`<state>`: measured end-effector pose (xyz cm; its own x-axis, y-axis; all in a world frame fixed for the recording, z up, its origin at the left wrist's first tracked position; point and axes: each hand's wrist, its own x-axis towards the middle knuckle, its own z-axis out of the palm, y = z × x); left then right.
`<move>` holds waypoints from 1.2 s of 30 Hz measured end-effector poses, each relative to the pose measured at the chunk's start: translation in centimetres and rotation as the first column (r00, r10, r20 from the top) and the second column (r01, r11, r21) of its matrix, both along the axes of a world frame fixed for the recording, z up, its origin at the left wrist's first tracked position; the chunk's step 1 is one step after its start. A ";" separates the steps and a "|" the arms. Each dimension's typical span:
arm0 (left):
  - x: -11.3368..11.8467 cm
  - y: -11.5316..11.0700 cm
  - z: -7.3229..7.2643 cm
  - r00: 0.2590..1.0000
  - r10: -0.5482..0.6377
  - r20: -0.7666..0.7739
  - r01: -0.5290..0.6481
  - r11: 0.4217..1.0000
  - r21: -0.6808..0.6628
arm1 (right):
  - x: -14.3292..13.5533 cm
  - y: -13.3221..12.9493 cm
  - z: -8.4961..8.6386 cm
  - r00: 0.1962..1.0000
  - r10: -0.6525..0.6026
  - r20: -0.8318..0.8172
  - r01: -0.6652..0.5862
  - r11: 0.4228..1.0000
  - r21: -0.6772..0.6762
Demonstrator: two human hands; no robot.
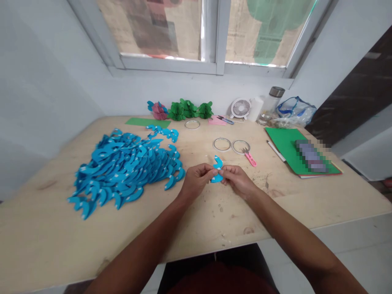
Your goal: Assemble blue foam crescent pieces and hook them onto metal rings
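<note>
Between my two hands is a curved blue paper piece (218,162) with a small white patch near its middle. My left hand (198,178) pinches its left side between thumb and fingers. On the other side, my right hand (238,179) is closed on the same piece, fingertips almost meeting those of the left. The lower fingers hide part of the paper. A large heap of similar blue paper pieces (125,163), many with white patches, spreads to the left of my hands. Pink-handled snips (250,158) lie just beyond my right hand.
Tape rolls (222,144) lie beyond my hands. Green paper ornaments (186,109), a small white fan (241,108) and a bottle (274,100) stand along the wall. At right are a white pen (276,150) and a green folder (284,143) with a blurred item on it.
</note>
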<state>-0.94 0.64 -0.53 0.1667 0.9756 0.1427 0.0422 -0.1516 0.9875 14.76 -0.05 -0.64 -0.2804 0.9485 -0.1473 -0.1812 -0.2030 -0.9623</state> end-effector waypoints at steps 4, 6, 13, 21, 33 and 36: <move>-0.1 -0.3 0.4 0.999 -0.035 0.009 0.034 0.999 0.009 | 0.0 0.0 0.2 0.999 -0.027 -0.027 0.027 1.000 -0.011; -0.3 -0.3 0.8 0.996 -0.092 0.018 0.092 0.996 0.001 | 0.1 0.1 0.2 0.997 -0.038 -0.064 0.036 0.999 -0.023; -1.5 -0.1 2.3 0.933 -0.331 -0.141 0.337 0.941 0.027 | 0.3 0.0 0.5 0.996 -0.011 -0.093 0.007 0.999 -0.038; -1.3 -0.2 1.9 0.964 -0.236 -0.121 0.238 0.971 0.002 | 0.2 0.3 0.2 0.997 -0.068 -0.037 0.067 0.998 -0.010; -0.6 0.0 1.6 0.995 -0.101 -0.011 0.100 0.995 -0.009 | 0.1 0.1 0.3 0.997 -0.076 -0.008 0.076 0.996 0.048; -0.5 -0.1 1.9 0.997 -0.071 0.018 0.072 0.997 -0.028 | 0.1 0.0 0.3 0.999 -0.044 -0.005 0.044 0.997 0.064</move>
<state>-1.45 0.51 1.34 0.2338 0.9650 0.1185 0.0151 -0.1255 0.9920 14.87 -0.02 -0.30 -0.2384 0.9674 -0.0853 -0.1919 -0.1330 -0.9724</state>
